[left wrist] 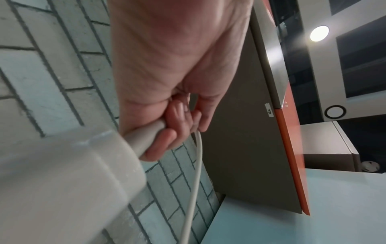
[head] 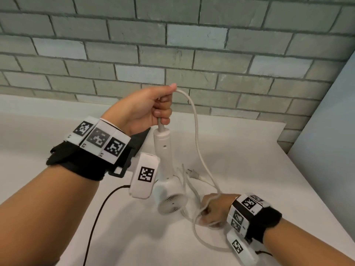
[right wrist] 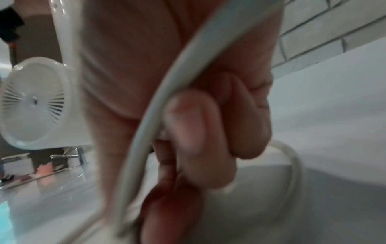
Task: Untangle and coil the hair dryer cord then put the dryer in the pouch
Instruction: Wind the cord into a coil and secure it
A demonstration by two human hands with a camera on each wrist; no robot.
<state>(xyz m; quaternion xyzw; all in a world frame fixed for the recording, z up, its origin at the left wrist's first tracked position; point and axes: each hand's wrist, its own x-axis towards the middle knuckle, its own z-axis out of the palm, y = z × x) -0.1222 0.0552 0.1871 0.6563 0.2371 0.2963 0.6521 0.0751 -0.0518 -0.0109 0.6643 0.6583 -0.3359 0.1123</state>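
Right hand (head: 213, 210), low and nearest the viewer, has its fingers (right wrist: 200, 132) curled round several loose turns of the white cord (head: 197, 131); one strand crosses the palm in the right wrist view, though how many turns lie in the fist cannot be told. Left hand (head: 146, 108), raised higher, closes its grip on the grey strain-relief sleeve (left wrist: 146, 135) where the cord leaves the handle, so that the hair dryer (head: 165, 169) hangs head-down, its vented rear grille (head: 172, 204) facing the viewer just above the white worktop (head: 269, 169). From the left fist the cord arches up and over, then falls in a long slack curve to the right hand; further loops trail on the worktop below, and the plug (head: 193, 173) lies on the surface behind the dryer. No pouch appears in any view. The step in hand is judged to be untangling and gathering, with coiling barely begun. To do it well, the left hand would best keep the dryer steady while the right feeds even loops of like size, working from the handle end toward the plug, letting each turn lie without twist. Pulling hard at the sleeve risks kinking the cord at its root; the trailing loops may snag the dryer head.
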